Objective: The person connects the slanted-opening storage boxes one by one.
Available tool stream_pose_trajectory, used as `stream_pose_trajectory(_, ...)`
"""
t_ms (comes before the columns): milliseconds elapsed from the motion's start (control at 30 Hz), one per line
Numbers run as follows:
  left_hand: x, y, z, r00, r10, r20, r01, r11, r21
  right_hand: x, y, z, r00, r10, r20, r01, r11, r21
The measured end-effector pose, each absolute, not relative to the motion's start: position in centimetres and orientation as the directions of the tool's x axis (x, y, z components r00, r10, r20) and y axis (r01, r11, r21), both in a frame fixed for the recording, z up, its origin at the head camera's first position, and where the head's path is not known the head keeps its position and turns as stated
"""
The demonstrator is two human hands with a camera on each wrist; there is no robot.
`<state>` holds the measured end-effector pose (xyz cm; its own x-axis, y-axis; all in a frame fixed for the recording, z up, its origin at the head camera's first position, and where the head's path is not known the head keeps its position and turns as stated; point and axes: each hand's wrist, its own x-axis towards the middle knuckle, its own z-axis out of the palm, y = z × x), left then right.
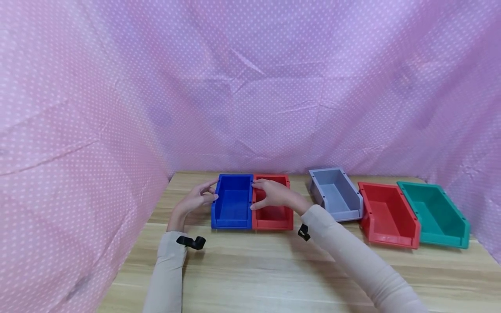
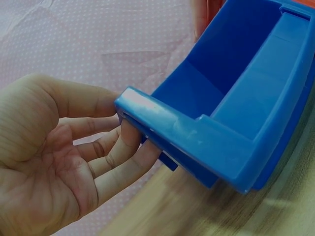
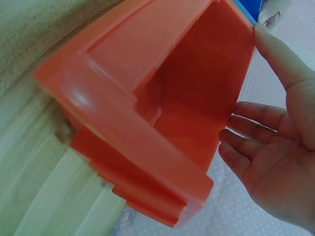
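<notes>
In the head view a blue plastic storage bin (image 1: 233, 204) and a red storage bin (image 1: 272, 213) stand side by side, their long sides together. My left hand (image 1: 195, 198) is at the blue bin's left side. Its fingers curl under the rim with the thumb against the edge, as the left wrist view shows at the bin's corner (image 2: 162, 118). Over the red bin reaches my right hand (image 1: 271, 194), fingertips at the seam where the two bins meet. In the right wrist view its thumb (image 3: 283, 56) lies at the red rim and its fingers are loosely bent.
To the right stand a grey bin (image 1: 336, 191), another red bin (image 1: 388, 213) and a green bin (image 1: 436, 213), in a slanted row. All rest on a wooden table (image 1: 250, 269). A pink dotted cloth (image 1: 250, 87) hangs behind and at the sides.
</notes>
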<state>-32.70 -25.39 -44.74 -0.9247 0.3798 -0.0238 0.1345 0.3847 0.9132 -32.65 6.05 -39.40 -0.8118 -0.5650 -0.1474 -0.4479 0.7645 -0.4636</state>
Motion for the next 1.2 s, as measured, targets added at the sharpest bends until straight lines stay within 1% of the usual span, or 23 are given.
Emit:
stream_pose_trajectory(133,-32.7,-25.4,-44.8,-0.927,0.374,-0.023,0.138,0.399,0.907,-32.5,6.1,-39.4,-0.804,-0.578,-0.138,-0.465,0.756,-0.461)
stream_pose_trajectory(333,-32.8,-25.3,-44.9,-0.93,0.367,-0.032,0.13,0.408,0.904,-32.1,6.9,-39.3,-0.792,-0.605,-0.081,-0.517,0.735,-0.439)
stream_pose_trajectory(500,-32.6,-25.3,-44.9,-0.928,0.37,-0.039,0.123,0.405,0.906,-31.7,8.3,-38.4,-0.78,-0.626,-0.017,-0.557,0.706,-0.438)
stream_pose_trajectory(600,-32.6,-25.3,-44.8,-0.929,0.367,-0.04,0.118,0.399,0.909,-31.6,9.6,-37.5,-0.772,-0.634,0.048,-0.588,0.684,-0.431)
stream_pose_trajectory(667,-32.6,-25.4,-44.7,-0.927,0.373,-0.036,0.122,0.392,0.912,-31.7,10.9,-36.8,-0.774,-0.626,0.095,-0.6,0.676,-0.427)
stream_pose_trajectory(800,-32.5,-25.4,-44.7,-0.925,0.379,-0.021,0.143,0.399,0.906,-31.9,14.4,-35.9,-0.782,-0.603,0.157,-0.598,0.655,-0.461)
stream_pose_trajectory(967,-32.4,-25.5,-44.7,-0.927,0.374,-0.017,0.149,0.408,0.901,-32.3,19.6,-35.5,-0.812,-0.549,0.2,-0.567,0.657,-0.497)
stream_pose_trajectory(1100,-32.2,-25.4,-44.7,-0.928,0.37,-0.03,0.132,0.406,0.904,-32.4,23.4,-35.5,-0.852,-0.488,0.192,-0.508,0.679,-0.531)
stream_pose_trajectory(1200,-32.1,-25.3,-44.8,-0.927,0.373,-0.035,0.131,0.409,0.903,-32.4,26.0,-35.5,-0.877,-0.451,0.163,-0.455,0.677,-0.578)
